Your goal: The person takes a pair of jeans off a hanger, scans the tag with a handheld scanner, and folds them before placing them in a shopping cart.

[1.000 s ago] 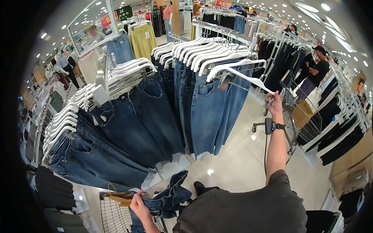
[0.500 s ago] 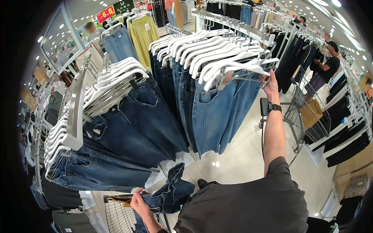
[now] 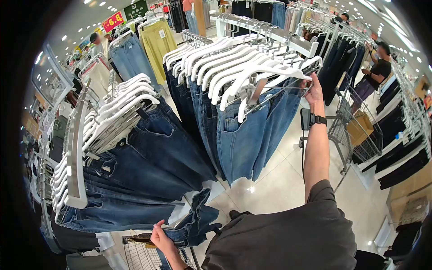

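My right hand is closed on the right end of a white hanger at the front of a rack of jeans. Blue jeans hang below it. At the bottom, my left hand grips a folded pair of dark jeans by its waist, above a wire cart. More dark jeans hang on white hangers to the left.
A metal cart with a cardboard box stands at right, beside a person in black. Another rack of dark trousers is behind. A rail runs along the left.
The racks and hangers have shifted slightly left in view. The front hanger in my right hand has tilted and swung a little. My left hand still holds the dark jeans.
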